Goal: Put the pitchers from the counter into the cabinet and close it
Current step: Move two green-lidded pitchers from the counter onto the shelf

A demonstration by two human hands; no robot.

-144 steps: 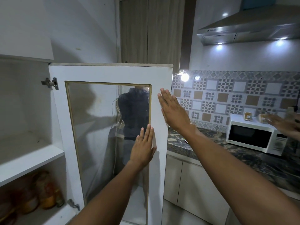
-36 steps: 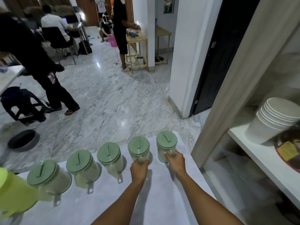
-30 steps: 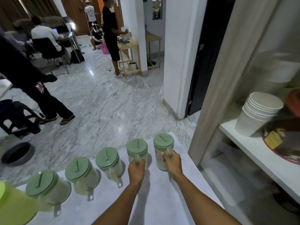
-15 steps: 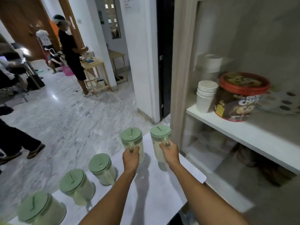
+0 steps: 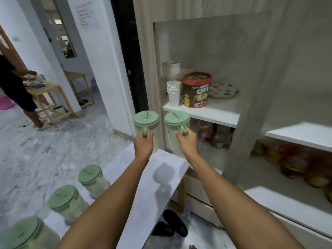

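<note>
Counter (image 5: 143, 186): three pitchers (image 5: 91, 178); two pitchers (image 5: 146, 123) aloft.

Brown tub (image 5: 196, 90) with red lid, on upper cabinet shelf (image 5: 212, 112): front reads "CHOCO CHIPS" in large letters; smaller line above it too blurred to read. Whiteboard (image 5: 85, 14) on far wall: several handwritten lines, illegible. No other legible text or numbers.

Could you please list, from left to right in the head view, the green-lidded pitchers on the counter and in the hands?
nearest counter pitcher → second counter pitcher → third counter pitcher → left hand's pitcher → right hand's pitcher
</note>
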